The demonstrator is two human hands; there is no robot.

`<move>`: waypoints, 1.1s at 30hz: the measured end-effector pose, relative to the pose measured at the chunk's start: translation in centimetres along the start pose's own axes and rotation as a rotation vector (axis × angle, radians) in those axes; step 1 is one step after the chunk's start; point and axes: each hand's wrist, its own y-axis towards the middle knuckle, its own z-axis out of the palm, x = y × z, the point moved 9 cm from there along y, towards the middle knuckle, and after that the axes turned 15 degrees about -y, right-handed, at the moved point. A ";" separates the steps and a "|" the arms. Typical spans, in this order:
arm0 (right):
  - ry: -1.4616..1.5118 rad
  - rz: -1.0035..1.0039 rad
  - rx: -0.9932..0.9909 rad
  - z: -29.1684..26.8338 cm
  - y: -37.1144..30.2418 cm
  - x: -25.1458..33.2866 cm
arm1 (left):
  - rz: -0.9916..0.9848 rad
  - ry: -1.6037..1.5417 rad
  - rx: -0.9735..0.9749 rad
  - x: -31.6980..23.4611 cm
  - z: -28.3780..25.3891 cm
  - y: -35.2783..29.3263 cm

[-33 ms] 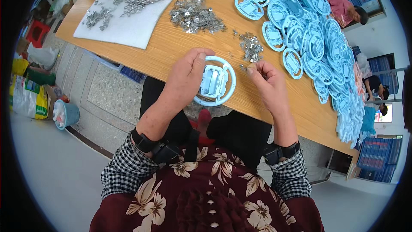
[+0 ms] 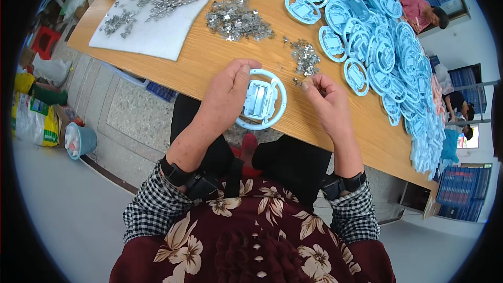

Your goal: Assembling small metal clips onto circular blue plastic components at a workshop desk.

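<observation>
My left hand [image 2: 228,90] is closed on the left rim of a light-blue plastic steering-wheel-shaped part [image 2: 283,99], held over the table's near edge. A rectangular recess shows in the part's middle. To its right, my right hand [image 2: 329,100] has thumb and fingertips pinched together, low at the near end of a small pile of metal pieces [image 2: 304,55]. A silvery bit shows by those fingertips, but whatever lies between them is too small to make out.
On the wooden table [image 2: 230,55] lie a larger heap of metal pieces [image 2: 238,18] and a white foam sheet [image 2: 152,42] bearing more of them. Many light-blue wheel parts [image 2: 361,42] are heaped at right. A person in pink [image 2: 416,13] is beyond. A blue bin [image 2: 84,141] stands at left.
</observation>
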 end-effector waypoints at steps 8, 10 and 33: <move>-0.243 0.010 -0.117 -1.5 2.0 -1.3 | -0.029 0.047 -0.003 0.9 -0.5 0.1; -0.448 -0.025 -0.309 -3.0 2.1 -0.2 | -0.041 0.047 0.012 0.7 -0.2 0.0; -0.450 -0.124 0.050 5.0 9.9 6.8 | -0.130 -0.065 0.088 0.3 -0.4 -0.2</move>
